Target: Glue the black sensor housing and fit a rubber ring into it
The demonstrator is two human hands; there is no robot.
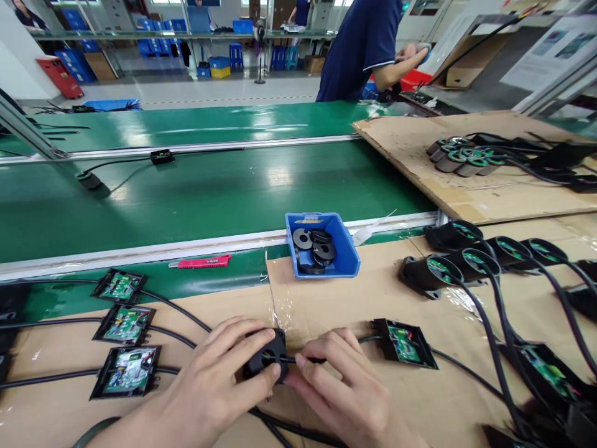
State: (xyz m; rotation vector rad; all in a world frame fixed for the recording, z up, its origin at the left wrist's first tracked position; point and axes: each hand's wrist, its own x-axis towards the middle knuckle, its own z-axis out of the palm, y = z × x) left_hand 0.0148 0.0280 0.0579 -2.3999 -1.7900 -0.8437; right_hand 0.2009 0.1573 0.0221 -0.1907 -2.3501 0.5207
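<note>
Black round housing (265,361) sits low in the middle of the view on the cardboard-covered table (354,298), gripped from the left by the left hand (219,379), whose fingers curl over its top and thumb presses its near face. The right hand (340,379) comes in from the other side, thumb and forefinger pinching the black cable (310,359) right where it enters the housing's centre. That cable runs right to an open circuit board module (405,343) lying just beside the right hand.

To the left, three more board modules (125,323) lie in a column near the cardboard's left part, their cables trailing across. Behind the hands the cardboard is bare up to a blue bin (342,246) of black washers, which rests at the table's far edge against the green conveyor belt (186,193). A red utility knife (200,262) lies along that edge, left of the bin. To the right, a crowd of black cylindrical housings (448,261) and looping cables fills the space, leaving little room there. A person in a dark shirt (359,50) works beyond the belt.
</note>
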